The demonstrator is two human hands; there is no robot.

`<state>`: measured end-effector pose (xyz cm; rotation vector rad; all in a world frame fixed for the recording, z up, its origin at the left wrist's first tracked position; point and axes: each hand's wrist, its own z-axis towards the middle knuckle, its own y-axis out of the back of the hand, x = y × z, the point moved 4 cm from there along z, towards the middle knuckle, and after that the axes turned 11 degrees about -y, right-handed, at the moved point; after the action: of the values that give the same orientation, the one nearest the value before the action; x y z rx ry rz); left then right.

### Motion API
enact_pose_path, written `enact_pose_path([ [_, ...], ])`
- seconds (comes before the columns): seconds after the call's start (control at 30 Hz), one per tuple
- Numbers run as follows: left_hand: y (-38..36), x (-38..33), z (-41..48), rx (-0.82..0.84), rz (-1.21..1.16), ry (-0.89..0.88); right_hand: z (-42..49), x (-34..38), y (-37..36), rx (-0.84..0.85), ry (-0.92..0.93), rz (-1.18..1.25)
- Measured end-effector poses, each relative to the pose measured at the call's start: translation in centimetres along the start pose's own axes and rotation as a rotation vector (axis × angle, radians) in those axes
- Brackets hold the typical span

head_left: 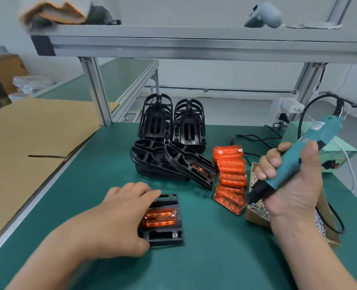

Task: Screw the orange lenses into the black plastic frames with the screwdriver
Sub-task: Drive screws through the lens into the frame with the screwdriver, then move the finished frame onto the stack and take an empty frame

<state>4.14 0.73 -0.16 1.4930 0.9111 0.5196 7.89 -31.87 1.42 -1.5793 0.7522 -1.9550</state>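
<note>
A black plastic frame (166,237) lies flat on the green mat with an orange lens (159,219) seated in it. My left hand (119,218) grips the frame's left side, fingers over its top edge and thumb at its lower edge. My right hand (290,183) grips a teal electric screwdriver (294,162), tilted, its black tip over a cardboard box of screws (257,210). Several loose orange lenses (230,174) lie in a row right of centre. Black frames (173,147) are stacked behind, one of them with a lens inside.
A flattened cardboard sheet (33,143) covers the table's left part. An aluminium post (97,93) and shelf (194,45) stand behind. A green box (338,155) sits at the right, with the screwdriver's black cable (311,109) looping above and a power strip (286,109) at the back.
</note>
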Motion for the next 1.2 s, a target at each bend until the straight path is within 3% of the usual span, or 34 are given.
enact_pose_path([
  [0.13, 1.6, 5.7, -2.2, 0.001, -0.024, 0.172, 0.1, -0.2, -0.4, 0.017, -0.002, -0.010],
  [0.33, 4.1, 10.8, -2.6, -0.003, -0.015, 0.294, 0.0, -0.6, -0.6, 0.036, -0.007, -0.049],
  [0.67, 7.4, 16.0, 3.0, 0.002, -0.017, 0.305, 0.3, -1.0, -0.5, 0.076, -0.008, -0.117],
  [1.2, 5.1, 19.3, 6.8, 0.058, 0.028, 0.357, 0.6, -1.7, -0.4, 0.061, -0.004, -0.092],
])
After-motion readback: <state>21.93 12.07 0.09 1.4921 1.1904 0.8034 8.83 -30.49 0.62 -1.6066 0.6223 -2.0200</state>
